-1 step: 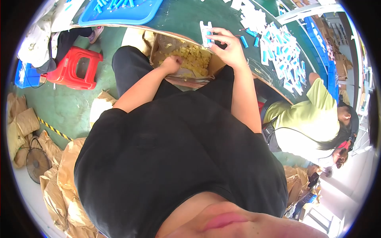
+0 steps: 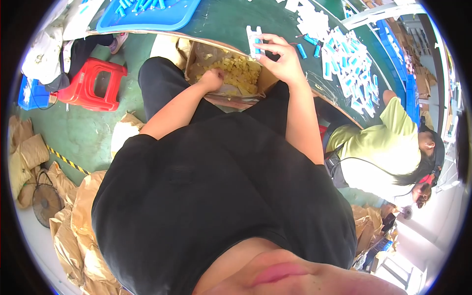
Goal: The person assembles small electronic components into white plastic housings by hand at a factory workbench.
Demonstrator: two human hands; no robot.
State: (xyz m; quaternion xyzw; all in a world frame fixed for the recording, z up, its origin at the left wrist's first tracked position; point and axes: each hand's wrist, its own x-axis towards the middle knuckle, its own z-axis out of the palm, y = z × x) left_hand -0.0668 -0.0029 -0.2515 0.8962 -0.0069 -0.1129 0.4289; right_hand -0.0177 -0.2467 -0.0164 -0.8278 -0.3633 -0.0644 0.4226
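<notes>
My right hand (image 2: 279, 58) is over the front edge of the green table, thumb and fingers pinching a small white plastic holder (image 2: 251, 38). A blue cylindrical cell (image 2: 257, 44) lies in this holder. Lower down, my left hand (image 2: 212, 80) is at an open cardboard box (image 2: 265, 81) between my knees. Its fingers are curled closed, and whatever they hold, if anything, is hidden. Many small yellow pieces (image 2: 243, 71) fill the box beside that hand.
On the table are a blue tray (image 2: 184, 19) of blue cells and, rightward, a pile of white holders with blue cells (image 2: 349, 69). A person in a yellow-green shirt (image 2: 376, 135) sits at right. A red stool (image 2: 91, 88) and brown sacks (image 2: 88, 211) are at left.
</notes>
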